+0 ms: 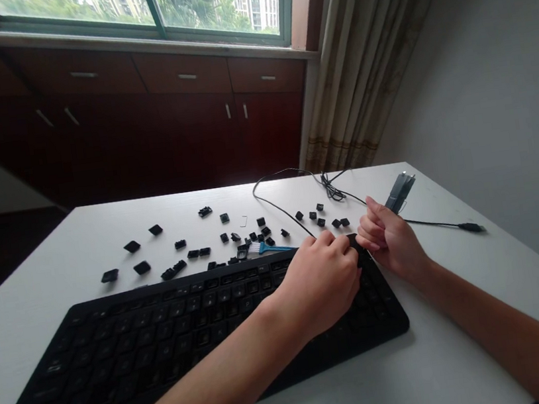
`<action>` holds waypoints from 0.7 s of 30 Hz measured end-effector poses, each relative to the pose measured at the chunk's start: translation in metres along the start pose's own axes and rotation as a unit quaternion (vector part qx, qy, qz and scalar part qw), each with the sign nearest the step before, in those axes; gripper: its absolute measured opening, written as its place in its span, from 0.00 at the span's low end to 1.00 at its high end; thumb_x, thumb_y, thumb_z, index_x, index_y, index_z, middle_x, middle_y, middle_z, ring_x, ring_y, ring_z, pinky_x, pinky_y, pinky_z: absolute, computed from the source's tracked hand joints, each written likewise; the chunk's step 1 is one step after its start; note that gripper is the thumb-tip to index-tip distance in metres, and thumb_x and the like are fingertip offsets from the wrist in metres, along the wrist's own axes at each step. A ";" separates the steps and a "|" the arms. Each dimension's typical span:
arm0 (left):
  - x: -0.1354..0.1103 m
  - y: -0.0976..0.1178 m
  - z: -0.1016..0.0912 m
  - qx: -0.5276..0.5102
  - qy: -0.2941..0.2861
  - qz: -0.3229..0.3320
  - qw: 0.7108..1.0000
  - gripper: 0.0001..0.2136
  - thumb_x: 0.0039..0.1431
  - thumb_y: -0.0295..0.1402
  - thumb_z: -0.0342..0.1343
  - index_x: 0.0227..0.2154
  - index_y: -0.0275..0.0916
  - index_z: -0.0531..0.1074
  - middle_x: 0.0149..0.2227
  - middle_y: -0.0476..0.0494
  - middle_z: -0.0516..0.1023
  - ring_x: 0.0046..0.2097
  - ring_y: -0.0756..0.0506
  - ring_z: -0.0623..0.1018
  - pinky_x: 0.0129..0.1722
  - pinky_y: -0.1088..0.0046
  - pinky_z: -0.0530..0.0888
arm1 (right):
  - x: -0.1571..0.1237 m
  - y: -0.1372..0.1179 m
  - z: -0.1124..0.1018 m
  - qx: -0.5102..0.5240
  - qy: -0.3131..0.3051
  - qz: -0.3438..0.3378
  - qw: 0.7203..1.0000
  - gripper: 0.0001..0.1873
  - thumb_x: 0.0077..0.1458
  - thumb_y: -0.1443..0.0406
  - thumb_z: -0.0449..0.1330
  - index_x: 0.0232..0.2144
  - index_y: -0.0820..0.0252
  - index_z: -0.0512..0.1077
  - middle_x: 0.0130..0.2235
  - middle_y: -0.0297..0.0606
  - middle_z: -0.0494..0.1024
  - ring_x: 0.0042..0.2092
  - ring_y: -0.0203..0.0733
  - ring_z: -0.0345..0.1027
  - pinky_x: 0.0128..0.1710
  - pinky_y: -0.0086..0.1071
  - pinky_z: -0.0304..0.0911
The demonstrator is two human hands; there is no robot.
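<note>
A black keyboard (168,336) lies across the near part of the table, with several keys off it and bare sockets showing. My left hand (323,281) rests over its upper right part, fingers curled down; whatever they hold is hidden behind the hand. Just right of it, at the keyboard's right corner, my right hand (390,238) is closed. A dark grey two-pronged tool with shiny tips (400,191) sticks up from behind this hand, which grips its lower end. A blue brush (268,247) with pale bristles lies behind the keyboard.
Loose black keycaps (142,267) are scattered over the white table (463,295) behind the keyboard. A small bent wire (244,221) lies among them. The keyboard's black cable (272,205) loops to a coiled bundle (333,190); its plug (471,227) lies at the right.
</note>
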State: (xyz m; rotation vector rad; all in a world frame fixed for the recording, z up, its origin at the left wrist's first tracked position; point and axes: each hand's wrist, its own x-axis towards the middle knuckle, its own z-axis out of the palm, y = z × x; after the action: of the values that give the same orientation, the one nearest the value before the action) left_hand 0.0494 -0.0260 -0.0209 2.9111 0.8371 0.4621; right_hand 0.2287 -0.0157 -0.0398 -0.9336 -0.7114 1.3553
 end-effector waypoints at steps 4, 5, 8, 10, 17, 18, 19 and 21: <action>-0.001 0.000 -0.002 0.001 -0.001 0.004 1.000 0.11 0.69 0.34 0.48 0.44 0.36 0.74 0.43 0.41 0.77 0.45 0.39 0.74 0.41 0.60 0.73 | -0.009 0.004 0.007 -0.067 -0.054 -0.057 0.995 0.28 0.60 0.54 0.64 0.17 0.58 0.57 0.16 0.24 0.52 0.18 0.28 0.44 0.16 0.27 0.48; -0.001 0.000 -0.002 0.000 -0.002 0.004 1.000 0.12 0.69 0.34 0.48 0.45 0.36 0.74 0.43 0.41 0.77 0.45 0.39 0.74 0.41 0.60 0.73 | -0.010 0.005 0.008 -0.078 -0.068 -0.063 0.993 0.27 0.60 0.54 0.64 0.18 0.58 0.58 0.16 0.24 0.53 0.18 0.28 0.45 0.17 0.27 0.49; -0.001 0.001 -0.001 0.000 -0.003 0.001 1.000 0.11 0.69 0.34 0.48 0.44 0.36 0.74 0.43 0.42 0.76 0.45 0.39 0.74 0.41 0.60 0.73 | -0.007 0.005 0.004 -0.055 -0.061 -0.056 0.995 0.27 0.60 0.55 0.64 0.18 0.57 0.57 0.16 0.23 0.52 0.18 0.28 0.43 0.16 0.26 0.49; 0.000 0.001 -0.001 0.002 -0.004 -0.002 1.000 0.11 0.69 0.34 0.48 0.42 0.36 0.74 0.42 0.42 0.76 0.45 0.39 0.74 0.41 0.60 0.73 | -0.002 0.004 -0.001 -0.005 -0.029 -0.029 0.999 0.28 0.61 0.56 0.64 0.17 0.57 0.55 0.16 0.22 0.50 0.18 0.28 0.38 0.15 0.26 0.47; 0.001 0.000 -0.001 0.001 -0.007 -0.005 1.000 0.11 0.69 0.34 0.48 0.43 0.36 0.74 0.43 0.42 0.76 0.45 0.39 0.74 0.41 0.60 0.73 | -0.004 0.005 0.001 -0.044 -0.050 -0.050 0.997 0.27 0.63 0.57 0.61 0.17 0.57 0.55 0.16 0.23 0.51 0.17 0.28 0.42 0.16 0.27 0.47; 0.001 0.000 -0.001 0.000 -0.008 -0.005 1.000 0.11 0.69 0.34 0.48 0.44 0.37 0.74 0.43 0.42 0.76 0.45 0.39 0.74 0.41 0.60 0.73 | -0.007 0.006 0.003 -0.070 -0.069 -0.068 0.993 0.27 0.63 0.56 0.61 0.17 0.57 0.57 0.16 0.24 0.52 0.17 0.29 0.44 0.16 0.27 0.48; 0.001 0.000 -0.002 -0.001 -0.009 -0.004 1.000 0.11 0.69 0.34 0.48 0.44 0.37 0.74 0.43 0.42 0.76 0.46 0.39 0.74 0.42 0.60 0.73 | -0.008 0.007 0.003 -0.088 -0.084 -0.082 0.989 0.26 0.63 0.56 0.61 0.18 0.57 0.58 0.16 0.24 0.54 0.18 0.29 0.46 0.17 0.27 0.49; 0.000 0.000 -0.002 -0.001 -0.010 -0.004 1.000 0.11 0.70 0.34 0.48 0.45 0.37 0.74 0.43 0.42 0.76 0.46 0.39 0.74 0.42 0.60 0.73 | -0.008 0.008 0.002 -0.091 -0.088 -0.098 0.987 0.26 0.64 0.56 0.61 0.18 0.57 0.59 0.16 0.24 0.54 0.18 0.29 0.47 0.17 0.28 0.49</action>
State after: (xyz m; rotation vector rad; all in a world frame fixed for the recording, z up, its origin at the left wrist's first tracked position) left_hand 0.0494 -0.0260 -0.0192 2.9040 0.8439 0.4316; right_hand 0.2222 -0.0240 -0.0446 -0.8687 -1.0503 1.2227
